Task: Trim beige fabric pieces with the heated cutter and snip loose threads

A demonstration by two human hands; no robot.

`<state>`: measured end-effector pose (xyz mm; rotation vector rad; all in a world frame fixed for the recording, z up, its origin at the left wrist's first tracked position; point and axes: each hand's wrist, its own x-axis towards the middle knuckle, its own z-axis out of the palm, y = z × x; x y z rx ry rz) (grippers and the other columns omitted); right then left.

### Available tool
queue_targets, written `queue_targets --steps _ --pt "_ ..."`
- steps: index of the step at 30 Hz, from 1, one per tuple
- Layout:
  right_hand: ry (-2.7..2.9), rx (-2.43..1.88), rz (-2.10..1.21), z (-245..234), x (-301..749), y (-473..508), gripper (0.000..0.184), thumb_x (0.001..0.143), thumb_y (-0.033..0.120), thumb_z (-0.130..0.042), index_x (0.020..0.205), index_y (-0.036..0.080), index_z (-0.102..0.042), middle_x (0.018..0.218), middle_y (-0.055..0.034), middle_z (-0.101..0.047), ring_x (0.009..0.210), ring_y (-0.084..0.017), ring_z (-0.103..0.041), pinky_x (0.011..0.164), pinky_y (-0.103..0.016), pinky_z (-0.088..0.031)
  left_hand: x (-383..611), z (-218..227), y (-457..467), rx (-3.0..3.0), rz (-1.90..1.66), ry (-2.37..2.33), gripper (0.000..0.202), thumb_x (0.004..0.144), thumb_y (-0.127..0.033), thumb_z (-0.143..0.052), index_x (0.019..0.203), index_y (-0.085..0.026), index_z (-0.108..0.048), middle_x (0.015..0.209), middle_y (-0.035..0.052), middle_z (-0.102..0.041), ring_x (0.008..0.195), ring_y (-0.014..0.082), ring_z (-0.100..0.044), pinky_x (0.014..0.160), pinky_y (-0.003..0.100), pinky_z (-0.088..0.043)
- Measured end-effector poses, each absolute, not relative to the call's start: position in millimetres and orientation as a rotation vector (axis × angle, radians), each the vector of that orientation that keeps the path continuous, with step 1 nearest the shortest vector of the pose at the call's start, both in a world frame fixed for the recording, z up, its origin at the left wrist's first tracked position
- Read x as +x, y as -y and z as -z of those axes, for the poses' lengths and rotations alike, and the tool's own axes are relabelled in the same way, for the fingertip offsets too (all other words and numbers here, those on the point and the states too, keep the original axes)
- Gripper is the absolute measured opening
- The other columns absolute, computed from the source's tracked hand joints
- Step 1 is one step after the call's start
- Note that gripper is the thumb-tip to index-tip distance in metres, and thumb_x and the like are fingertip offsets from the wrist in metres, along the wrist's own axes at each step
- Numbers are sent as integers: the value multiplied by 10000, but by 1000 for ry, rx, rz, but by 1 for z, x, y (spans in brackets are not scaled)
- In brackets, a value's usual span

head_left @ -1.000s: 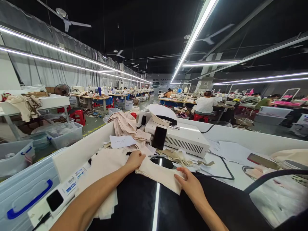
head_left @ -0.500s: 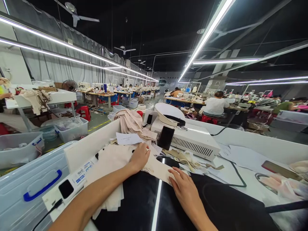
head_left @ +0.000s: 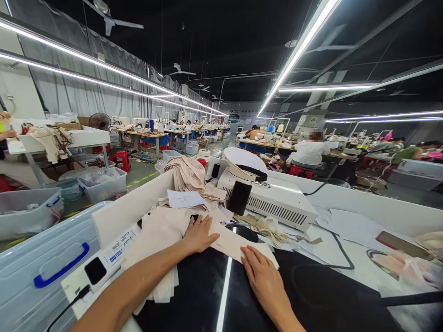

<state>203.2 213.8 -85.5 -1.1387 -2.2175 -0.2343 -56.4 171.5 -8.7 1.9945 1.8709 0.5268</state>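
A cream fabric piece (head_left: 226, 240) lies over the black work surface (head_left: 207, 286) between my two hands. My left hand (head_left: 198, 235) rests with spread fingers at its left end, where it meets a pile of cream cut pieces (head_left: 161, 228). A small black object shows beside those fingertips. My right hand (head_left: 263, 276) lies flat, fingers stretched over the right part of the piece, whose corner shows beyond them. Behind the hands stand a dark phone (head_left: 239, 197) and a white slip of paper (head_left: 186, 198) with small print.
A white vented box (head_left: 273, 198) carries a white round dish (head_left: 244, 161). Folded pink fabric (head_left: 187, 173) sits at the back left, olive scraps (head_left: 265, 226) by the box. A lidded bin (head_left: 62, 263) stands at left, a cable (head_left: 342, 251) at right. Several people work beyond.
My left hand has shifted slightly left and its fingers have spread out. My right hand has flattened. The cream piece now reaches farther right, past my right fingers.
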Motion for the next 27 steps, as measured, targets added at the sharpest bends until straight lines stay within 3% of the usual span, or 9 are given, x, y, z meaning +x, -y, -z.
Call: queue_targets --steps 6,10,12,14,16,19,27 --pt "2209 -1133 248 89 206 -216 568 1103 520 -299 1278 227 -753 1309 -111 -770 1175 -339 -732 956 -517 -622 -54 13 -175 1946 -583 -1901 851 1020 -620 -454 1689 -114 -308 1761 162 -257 1647 423 -167 1326 623 -75" --pt "2222 -1119 247 89 210 -217 591 1105 550 -284 1278 231 -751 1301 -109 -773 1174 -332 -735 956 -510 -624 -51 14 -173 1872 -750 -1935 822 1015 -557 -533 1671 -105 -326 1765 177 -253 1647 385 -190 1334 547 -147" --pt "2229 -1115 247 88 212 -218 608 1106 567 -273 1281 233 -750 1300 -111 -774 1178 -330 -734 965 -506 -623 -50 13 -172 1806 -858 -1971 708 1044 -477 -518 1631 -103 -384 1731 195 -332 1616 349 -286 1314 483 -238" --pt "2235 -1113 245 88 214 -219 626 1105 583 -261 1283 233 -749 1300 -115 -774 1185 -329 -733 982 -503 -618 -49 11 -172 1729 -948 -2016 527 1074 -389 -484 1521 -110 -512 1607 208 -499 1507 321 -455 1253 448 -351" --pt "2242 -1110 244 87 216 -219 638 1104 595 -254 1285 234 -748 1301 -118 -774 1190 -326 -733 993 -500 -616 -48 9 -171 1670 -998 -2047 355 1090 -330 -489 1340 -127 -639 1425 183 -636 1357 294 -583 1175 445 -444" --pt "2250 -1110 244 85 218 -219 650 1103 605 -245 1281 240 -752 1298 -114 -776 1190 -324 -736 980 -492 -624 -46 8 -170 1635 -1013 -2059 230 1081 -337 -597 1157 -148 -703 1266 115 -700 1227 267 -652 1096 485 -514" --pt "2266 -1123 220 82 222 -217 598 1105 573 -286 1295 245 -748 1325 -109 -766 1219 -319 -726 993 -493 -622 -42 9 -175 1604 -1016 -1999 268 1052 -371 -680 1229 -171 -697 1292 101 -692 1164 257 -683 1029 491 -577"
